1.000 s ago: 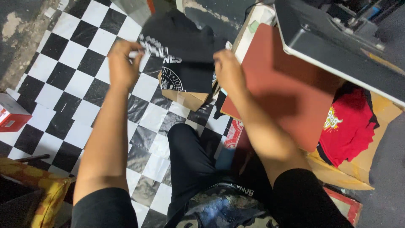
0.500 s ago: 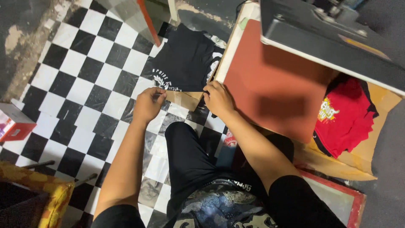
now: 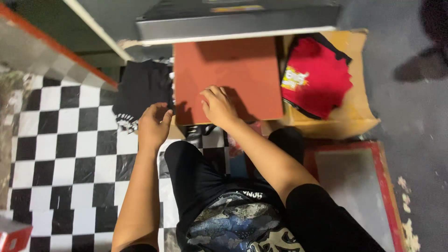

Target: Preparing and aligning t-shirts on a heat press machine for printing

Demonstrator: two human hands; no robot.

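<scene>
My right hand (image 3: 217, 106) rests with spread fingers on the front part of a rust-red flat pad (image 3: 242, 70) of a press. My left hand (image 3: 154, 123) hovers just left of the pad's front corner, fingers loosely curled and holding nothing. Beside it, a black printed T-shirt (image 3: 140, 91) lies on the checkered floor. The press's grey upper plate (image 3: 233, 21) hangs over the pad's far edge.
A red printed shirt (image 3: 317, 74) lies on brown cardboard (image 3: 359, 116) right of the pad. A red-framed screen (image 3: 354, 182) lies at lower right. The black-and-white checkered floor (image 3: 60, 154) spreads left; a red and white box (image 3: 14, 233) sits at bottom left.
Both hands let go of the black shirt and left it on the floor. The right hand moved onto the red pad, the left came beside it. The view swung right.
</scene>
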